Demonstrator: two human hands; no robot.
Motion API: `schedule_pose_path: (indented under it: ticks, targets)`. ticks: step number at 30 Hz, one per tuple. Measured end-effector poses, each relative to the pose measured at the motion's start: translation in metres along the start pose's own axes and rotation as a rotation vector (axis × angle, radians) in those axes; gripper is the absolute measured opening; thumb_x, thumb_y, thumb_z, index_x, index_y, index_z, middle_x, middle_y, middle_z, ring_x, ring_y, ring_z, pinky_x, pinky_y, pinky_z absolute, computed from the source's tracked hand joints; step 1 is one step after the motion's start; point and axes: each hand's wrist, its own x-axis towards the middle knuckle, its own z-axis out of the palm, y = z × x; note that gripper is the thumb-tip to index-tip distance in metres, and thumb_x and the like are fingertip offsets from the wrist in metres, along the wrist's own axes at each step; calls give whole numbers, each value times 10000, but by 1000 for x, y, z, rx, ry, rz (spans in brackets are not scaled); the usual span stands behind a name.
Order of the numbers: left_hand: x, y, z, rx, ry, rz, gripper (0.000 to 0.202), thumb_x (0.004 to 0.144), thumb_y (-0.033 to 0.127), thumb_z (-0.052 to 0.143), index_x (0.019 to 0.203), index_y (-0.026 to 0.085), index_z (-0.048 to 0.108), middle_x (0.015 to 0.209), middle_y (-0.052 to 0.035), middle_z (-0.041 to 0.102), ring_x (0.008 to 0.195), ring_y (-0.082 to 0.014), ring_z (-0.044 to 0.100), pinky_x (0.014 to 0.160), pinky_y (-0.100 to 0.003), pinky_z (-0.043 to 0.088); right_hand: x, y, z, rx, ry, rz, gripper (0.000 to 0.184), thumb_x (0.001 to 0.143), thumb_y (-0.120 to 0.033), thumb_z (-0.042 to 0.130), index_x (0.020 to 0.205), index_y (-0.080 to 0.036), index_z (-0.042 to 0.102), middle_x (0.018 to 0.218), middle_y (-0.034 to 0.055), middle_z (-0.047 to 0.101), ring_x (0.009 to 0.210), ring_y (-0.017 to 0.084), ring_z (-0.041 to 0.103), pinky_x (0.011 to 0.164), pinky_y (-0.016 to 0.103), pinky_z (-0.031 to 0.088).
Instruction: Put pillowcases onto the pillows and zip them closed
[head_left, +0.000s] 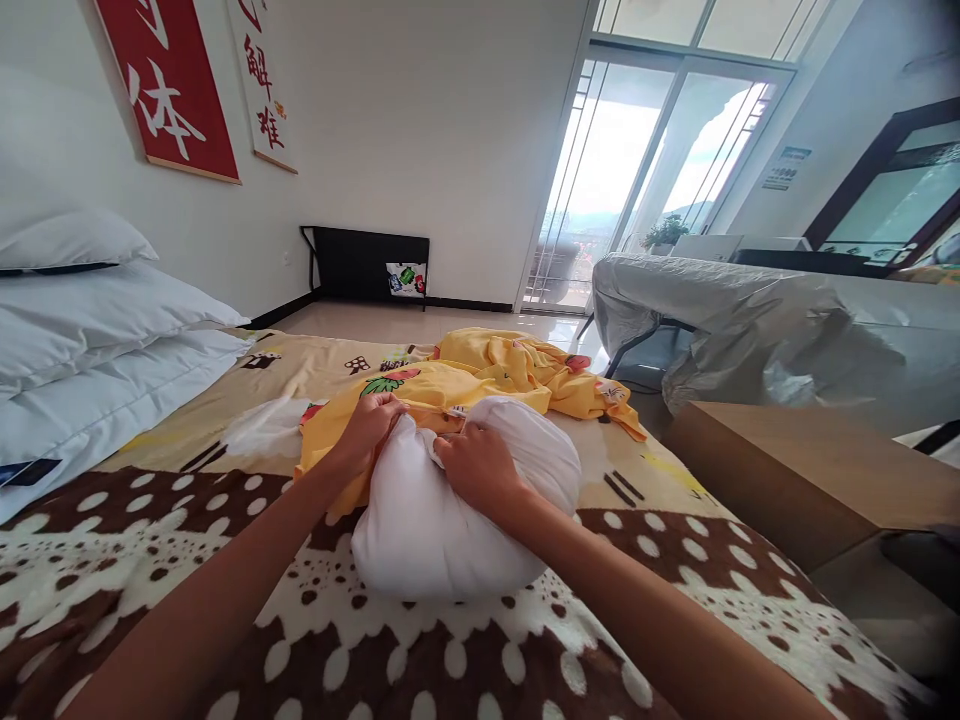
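A white pillow (pixel 442 540), bunched and folded, lies on the patterned blanket in front of me. My right hand (pixel 480 465) is closed on its upper middle, fingers sunk into the white cloth. At the pillow's upper left corner, my left hand (pixel 373 425) pinches the white corner together with the edge of a yellow pillowcase (pixel 435 385). The yellow cloth, printed with fruit, spreads crumpled beyond both hands and to the right. Part of it is hidden behind the pillow and my left forearm.
A brown and cream blanket (pixel 300 640) covers the bed. White pillows (pixel 112 320) are stacked at the left, with a dark flat item (pixel 30 472) by them. To the right stand a cardboard box (pixel 795 470) and a plastic-covered table (pixel 750 300). A black folded panel (pixel 360 262) leans on the wall.
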Motion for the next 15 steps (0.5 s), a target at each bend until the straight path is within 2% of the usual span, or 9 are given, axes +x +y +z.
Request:
schedule_pose_path:
  ticks: [2, 4, 8, 10, 13, 15]
  targets:
    - [-9, 9, 4, 125, 24, 84, 254, 632, 316, 576, 557, 194, 366, 513, 64, 338, 508, -89, 288, 529, -249, 230, 4, -5, 6, 10, 47, 78, 255, 893, -114, 402, 929, -147, 652, 853, 134, 678, 878, 238, 608, 650, 291, 425]
    - [-19, 17, 9, 304, 28, 209, 257, 634, 253, 592, 533, 191, 364, 521, 49, 343, 543, -107, 285, 562, -268, 220, 9, -4, 11, 26, 120, 154, 251, 897, -120, 400, 950, -141, 645, 876, 141, 671, 889, 239, 596, 647, 288, 429]
    - [-36, 23, 18, 879, -32, 541, 90, 772, 194, 511, 684, 178, 499, 718, -37, 532, 728, -189, 461, 701, -314, 349, 9, 11, 17, 44, 187, 184, 225, 907, -142, 421, 927, -170, 643, 898, 109, 676, 932, 242, 575, 635, 273, 408]
    - [-46, 20, 20, 1077, -29, 656, 134, 848, 185, 434, 829, 143, 560, 843, -92, 593, 831, -232, 510, 757, -353, 391, 5, 23, 20, 45, 191, 231, 230, 931, -176, 413, 907, -177, 641, 889, 94, 682, 933, 235, 579, 637, 272, 395]
    - [-73, 12, 15, 1194, 51, 880, 240, 874, 152, 360, 968, 139, 581, 960, -122, 621, 896, -251, 539, 793, -386, 423, 2, 41, 20, 48, 195, 383, 368, 979, -388, 372, 855, -171, 642, 851, 107, 675, 900, 233, 598, 650, 281, 386]
    - [-98, 3, 7, 1220, -14, 954, 241, 850, 151, 359, 895, 171, 595, 839, -96, 629, 781, -230, 565, 696, -359, 444, 4, 50, 17, 47, 197, 488, 496, 941, -573, 355, 919, -167, 638, 841, 119, 661, 860, 238, 611, 652, 289, 386]
